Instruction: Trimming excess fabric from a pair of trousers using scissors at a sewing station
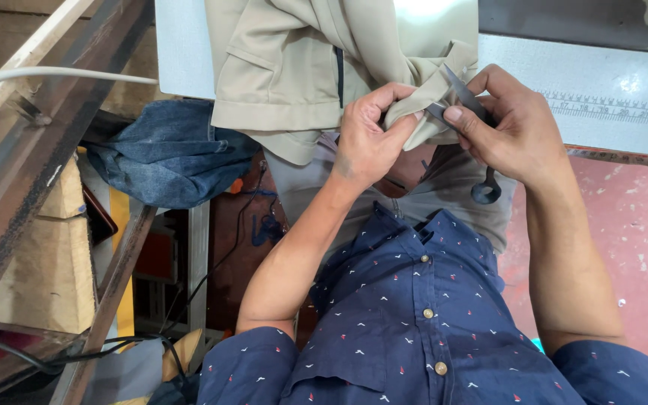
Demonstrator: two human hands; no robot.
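Note:
A beige garment (294, 67) hangs off the edge of a white table (609, 97) toward my lap. My left hand (365, 139) pinches a bunched fold of that beige cloth between thumb and fingers. My right hand (515, 127) holds dark metal scissors (463, 97), their blades laid against the pinched fold. A dark handle loop of the scissors (487, 191) hangs below my right palm. The two hands nearly touch at the fold.
A printed ruler scale (616, 105) runs along the table's near edge. Blue denim cloth (170, 154) lies bundled at left. Wooden and rusty metal beams (31, 150) stand at far left, with cables below. The floor (631, 232) at right is red.

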